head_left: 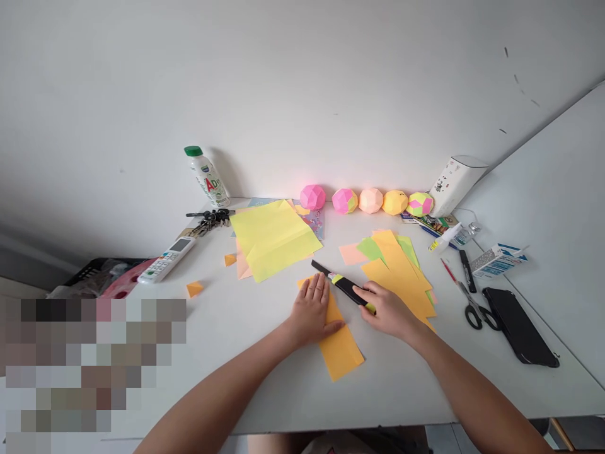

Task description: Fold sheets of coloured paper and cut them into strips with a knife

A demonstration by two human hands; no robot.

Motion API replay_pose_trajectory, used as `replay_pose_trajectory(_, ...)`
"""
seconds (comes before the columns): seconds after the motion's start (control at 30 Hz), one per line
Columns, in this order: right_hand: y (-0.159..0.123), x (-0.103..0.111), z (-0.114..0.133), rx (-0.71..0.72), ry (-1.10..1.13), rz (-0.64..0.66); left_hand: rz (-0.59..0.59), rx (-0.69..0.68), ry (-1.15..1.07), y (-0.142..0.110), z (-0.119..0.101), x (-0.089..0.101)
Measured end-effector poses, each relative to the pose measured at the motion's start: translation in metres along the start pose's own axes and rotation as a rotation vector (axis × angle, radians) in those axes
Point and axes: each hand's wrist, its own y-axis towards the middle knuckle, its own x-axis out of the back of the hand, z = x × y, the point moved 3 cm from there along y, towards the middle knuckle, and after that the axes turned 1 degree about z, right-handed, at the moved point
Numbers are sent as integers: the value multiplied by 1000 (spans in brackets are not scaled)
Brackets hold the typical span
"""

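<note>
My left hand (pixel 309 312) lies flat with its fingers stretched out, pressing a strip of orange paper (pixel 343 353) onto the white table. In my right hand (pixel 385 309) is a black and yellow utility knife (pixel 347 289), gripped by its handle. Its dark blade points to the upper left, close to the far end of the orange strip and the left fingertips. Whether the blade touches the paper I cannot tell. To the right lie orange, green and peach paper pieces (pixel 399 284). A large yellow-green sheet (pixel 278 239) rests on other paper at the back left.
Several faceted paper balls (pixel 371 200) line the wall. A bottle (pixel 208 176), keys (pixel 215 219) and a remote control (pixel 167 260) stand or lie left, near small orange folded pieces (pixel 194 289). On the right are scissors (pixel 478 310), a black phone (pixel 522 328), a marker (pixel 467 271) and a glue bottle (pixel 445 239).
</note>
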Motion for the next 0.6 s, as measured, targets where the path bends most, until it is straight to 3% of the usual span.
replay_pose_trajectory(0.1, -17, 20, -19, -55, 1, -126, 2, 11, -54, 2, 2, 3)
replay_pose_trajectory(0.2, -46, 45, -55, -224, -112, -341, 9, 51, -185, 7, 8, 8)
replay_pose_trajectory(0.27, -67, 55, -82, -346, -229, -429, -47, 103, -310, 11, 15, 14)
replay_pose_trajectory(0.37, -94, 60, -120, -549, -300, -463, -210, 236, -470, 16, 31, 21)
replay_pose_trajectory(0.43, -103, 60, -136, -620, -316, -446, -247, 323, -485, 18, 41, 23)
replay_pose_trajectory(0.53, -101, 60, -136, -600, -326, -437, -151, 394, -394, 20, 53, 24)
replay_pose_trajectory(0.6, -90, 59, -119, -539, -326, -442, -85, 404, -355, 20, 57, 25)
